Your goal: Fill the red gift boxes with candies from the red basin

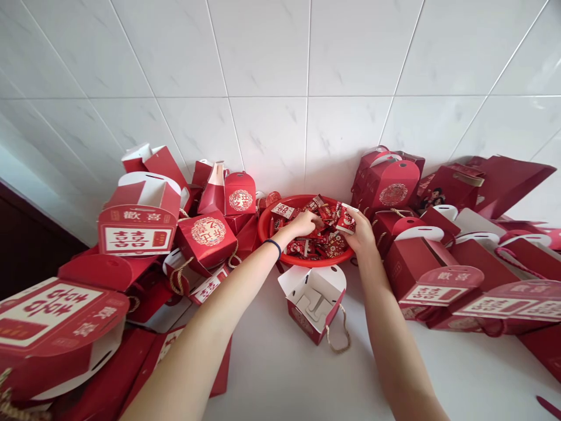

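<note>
Both of my hands are over a red plastic basin (264, 229) filled with red-wrapped candies (307, 248). My left hand (305, 223) reaches into the middle of the pile, its fingers curled down among the wrappers; what they pinch, if anything, is hidden. At the basin's right side my right hand (362, 229) grips a red and white candy packet (346, 218) between thumb and fingers. In front of the basin stands an open gift box (313, 304), red outside and white inside, with its flaps up and a rope handle hanging at its right. Its inside shows bare.
Red gift boxes with rope handles crowd the left side, one carton (138, 219) stacked high. More closed boxes (432, 269) line the right, with dark red bags (511, 181) behind. A white tiled wall (267, 140) rises behind the white tabletop (280, 374).
</note>
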`<state>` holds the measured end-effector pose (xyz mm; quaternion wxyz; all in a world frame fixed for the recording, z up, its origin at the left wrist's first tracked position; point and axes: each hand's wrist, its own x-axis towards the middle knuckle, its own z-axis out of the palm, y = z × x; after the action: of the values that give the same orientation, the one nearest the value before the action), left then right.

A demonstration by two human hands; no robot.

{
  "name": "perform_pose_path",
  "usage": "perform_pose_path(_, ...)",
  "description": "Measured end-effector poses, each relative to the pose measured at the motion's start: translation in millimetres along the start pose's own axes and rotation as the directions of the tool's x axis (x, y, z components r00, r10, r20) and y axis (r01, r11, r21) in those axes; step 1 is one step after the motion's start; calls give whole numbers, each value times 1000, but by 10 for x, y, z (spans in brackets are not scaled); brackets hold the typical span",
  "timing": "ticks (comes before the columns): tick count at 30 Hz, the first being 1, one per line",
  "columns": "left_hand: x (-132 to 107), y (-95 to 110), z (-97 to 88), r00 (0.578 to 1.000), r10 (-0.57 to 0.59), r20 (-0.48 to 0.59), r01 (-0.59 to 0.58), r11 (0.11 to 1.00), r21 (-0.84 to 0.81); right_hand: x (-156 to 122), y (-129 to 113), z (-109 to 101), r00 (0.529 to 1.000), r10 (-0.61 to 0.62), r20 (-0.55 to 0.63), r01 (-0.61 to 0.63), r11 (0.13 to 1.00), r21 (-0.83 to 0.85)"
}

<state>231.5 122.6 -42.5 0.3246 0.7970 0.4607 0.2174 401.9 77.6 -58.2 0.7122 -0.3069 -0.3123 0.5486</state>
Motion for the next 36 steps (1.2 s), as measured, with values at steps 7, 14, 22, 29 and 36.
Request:
perform_pose_path(7,13,114,142,994,-1,109,-38,934,355,33,35,-74,1000,2,3,-2,1000,2)
perform_pose_path(14,42,124,189,996,-61,70,17,866,500,45,20,-22,1000,9,-17,-8,999,36)
perform_pose_path(22,-5,49,-82,999,15,36,-26,946,322,56,23,-20,999,30,-24,-28,998,49)
perform_pose_path(29,39,-89,-220,999,4,-53,-1,999,51,55,42,-22,999,23,-23,-22,999,46)
perform_pose_path(36,19,-46,-245,999,-43,7,43,976,-212,62,59,-25,1000,1,-20,-1,999,37)
